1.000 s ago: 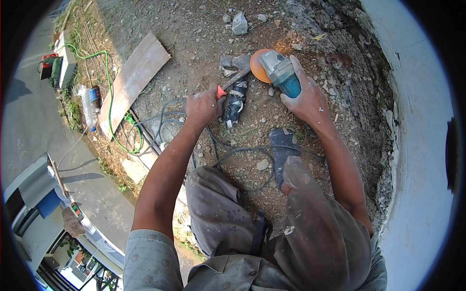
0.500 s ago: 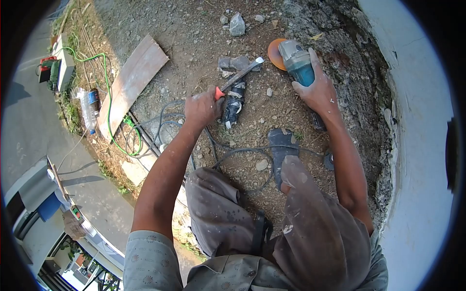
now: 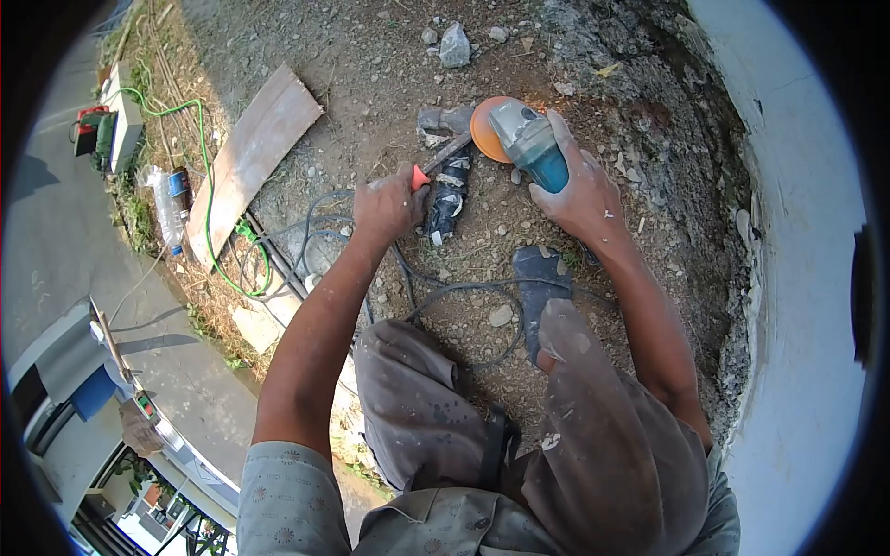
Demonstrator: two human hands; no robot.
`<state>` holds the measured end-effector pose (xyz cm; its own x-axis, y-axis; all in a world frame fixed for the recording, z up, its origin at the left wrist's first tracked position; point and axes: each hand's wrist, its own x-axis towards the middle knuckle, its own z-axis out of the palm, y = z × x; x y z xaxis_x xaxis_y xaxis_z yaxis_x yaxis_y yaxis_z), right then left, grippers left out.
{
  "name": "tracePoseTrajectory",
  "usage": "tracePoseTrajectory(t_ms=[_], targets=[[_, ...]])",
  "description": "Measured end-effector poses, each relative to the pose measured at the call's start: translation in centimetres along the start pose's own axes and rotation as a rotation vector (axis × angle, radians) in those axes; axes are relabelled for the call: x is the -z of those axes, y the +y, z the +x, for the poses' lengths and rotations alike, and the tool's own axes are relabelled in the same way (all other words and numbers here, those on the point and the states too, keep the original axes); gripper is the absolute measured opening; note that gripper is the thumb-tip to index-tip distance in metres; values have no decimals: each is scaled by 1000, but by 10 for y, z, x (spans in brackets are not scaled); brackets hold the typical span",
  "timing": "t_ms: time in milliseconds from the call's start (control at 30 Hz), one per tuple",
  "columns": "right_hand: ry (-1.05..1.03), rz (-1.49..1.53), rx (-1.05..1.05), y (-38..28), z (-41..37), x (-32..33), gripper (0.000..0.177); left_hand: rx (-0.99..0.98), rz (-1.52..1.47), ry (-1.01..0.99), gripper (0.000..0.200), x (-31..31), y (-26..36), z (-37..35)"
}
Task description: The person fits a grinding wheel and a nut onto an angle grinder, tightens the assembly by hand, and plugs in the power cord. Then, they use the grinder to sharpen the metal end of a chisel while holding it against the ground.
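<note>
My left hand (image 3: 387, 206) is closed around the handle end of a chisel (image 3: 451, 151), whose red collar shows at the fist. The chisel points up and right, and its tip is hidden behind the orange disc (image 3: 489, 130) of an angle grinder (image 3: 528, 144). Wrapped round the grinder's teal and grey body is my right hand (image 3: 586, 190). Small orange sparks show just beyond the disc. Beneath the chisel lies a hammer on the dirt, with its metal head (image 3: 443, 120) at the top and a black-taped handle (image 3: 448, 199) reaching toward me.
A grey cable (image 3: 436, 295) loops over the ground near my boot (image 3: 544, 287). Left of it lie a wooden board (image 3: 250, 157), a green cord (image 3: 206, 167) and a plastic bottle (image 3: 169, 218). A white wall (image 3: 797, 324) runs along the right; stones (image 3: 454, 46) lie ahead.
My right hand has brought the grinder left and slightly down, so its disc now meets the chisel's tip end. Sparks have appeared. My left hand has stayed nearly still.
</note>
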<state>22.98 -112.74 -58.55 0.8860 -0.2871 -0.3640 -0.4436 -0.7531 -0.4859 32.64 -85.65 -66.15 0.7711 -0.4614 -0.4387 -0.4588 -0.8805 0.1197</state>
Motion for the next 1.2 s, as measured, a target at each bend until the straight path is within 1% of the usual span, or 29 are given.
tracePoseTrajectory(t_ms=[600,700,800,1000,1100,1133,1200], targets=[[32,38,19,5,4,1,101,-22,-1,36,36,-3,-2,-1],[64,48,50,8,5,-2,101,-31,-12,41,36,-4,-3,0],[89,7,39,12,6,-5,100,-29,-5,30,36,-5,-4,1],[102,42,4,23,27,2,100,-29,4,32,37,-5,-4,1],[208,16,-5,31,39,5,101,-26,0,34,37,-4,-3,1],[210,58,2,34,39,8,100,-26,-3,36,37,-4,-3,0],[196,37,2,33,33,10,100,-17,5,27,37,-3,-3,0]])
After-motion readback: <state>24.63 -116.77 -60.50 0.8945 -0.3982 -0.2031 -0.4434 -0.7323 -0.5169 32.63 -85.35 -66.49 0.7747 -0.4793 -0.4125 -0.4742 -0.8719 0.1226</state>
